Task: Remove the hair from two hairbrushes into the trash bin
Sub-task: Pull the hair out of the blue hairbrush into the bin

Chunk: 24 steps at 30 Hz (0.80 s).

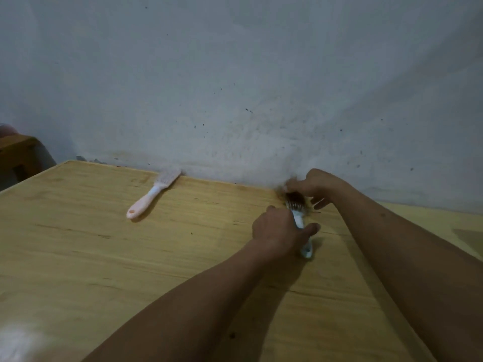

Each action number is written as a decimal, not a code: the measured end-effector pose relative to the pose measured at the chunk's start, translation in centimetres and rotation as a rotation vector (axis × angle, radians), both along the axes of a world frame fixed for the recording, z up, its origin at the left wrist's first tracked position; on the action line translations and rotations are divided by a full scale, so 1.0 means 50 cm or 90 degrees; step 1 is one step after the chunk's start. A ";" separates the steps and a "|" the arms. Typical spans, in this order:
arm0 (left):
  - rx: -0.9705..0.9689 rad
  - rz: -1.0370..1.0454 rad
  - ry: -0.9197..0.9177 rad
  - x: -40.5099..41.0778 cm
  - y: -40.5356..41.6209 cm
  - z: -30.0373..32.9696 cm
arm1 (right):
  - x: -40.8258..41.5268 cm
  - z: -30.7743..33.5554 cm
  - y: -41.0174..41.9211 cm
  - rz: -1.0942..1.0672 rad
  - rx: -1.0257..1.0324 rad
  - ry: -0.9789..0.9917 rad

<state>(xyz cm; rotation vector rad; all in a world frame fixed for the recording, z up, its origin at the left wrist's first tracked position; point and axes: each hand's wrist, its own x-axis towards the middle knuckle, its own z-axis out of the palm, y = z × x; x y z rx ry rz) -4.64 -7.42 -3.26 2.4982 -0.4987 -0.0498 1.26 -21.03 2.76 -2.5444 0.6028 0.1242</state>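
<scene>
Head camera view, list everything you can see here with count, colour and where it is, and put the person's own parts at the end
pink hairbrush: one, pale pink handle, lying on the table near the wall, left of the hands, untouched.
blue hairbrush: one, light blue handle, on the table by the wall, dark hair in its bristles.
table: one, light wood, fills the lower view.
wall: one, grey-white, speckled, behind the table.
wooden furniture: one, brown, far left edge, partly seen.
trash bin: none in view.
left hand: one, gripping the blue handle.
right hand: one, at the bristle end, pinching the hair.
</scene>
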 end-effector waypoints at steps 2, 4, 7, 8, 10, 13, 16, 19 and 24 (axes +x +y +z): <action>-0.032 -0.009 0.039 -0.011 -0.025 -0.004 | -0.007 -0.016 -0.002 -0.009 0.079 0.020; -0.079 0.002 0.077 -0.015 -0.035 -0.005 | -0.010 -0.022 -0.004 -0.008 0.107 0.021; -0.151 0.018 0.161 -0.009 -0.022 -0.001 | -0.014 -0.015 -0.009 -0.016 0.161 0.026; -0.187 0.018 0.196 -0.006 -0.012 0.003 | -0.016 -0.008 -0.010 -0.018 0.201 0.032; -0.253 0.023 0.272 -0.001 0.012 0.015 | -0.018 0.013 -0.006 -0.021 0.275 0.041; -0.300 0.037 0.344 -0.003 0.049 0.031 | -0.022 0.049 0.023 0.008 0.286 0.057; -0.342 0.037 0.335 -0.009 0.090 0.044 | -0.027 0.078 0.064 0.051 0.273 0.067; -0.436 0.018 0.334 -0.022 0.134 0.057 | -0.044 0.095 0.110 0.081 0.287 0.078; -0.461 0.076 0.302 -0.054 0.215 0.077 | -0.073 0.118 0.202 0.135 0.304 0.075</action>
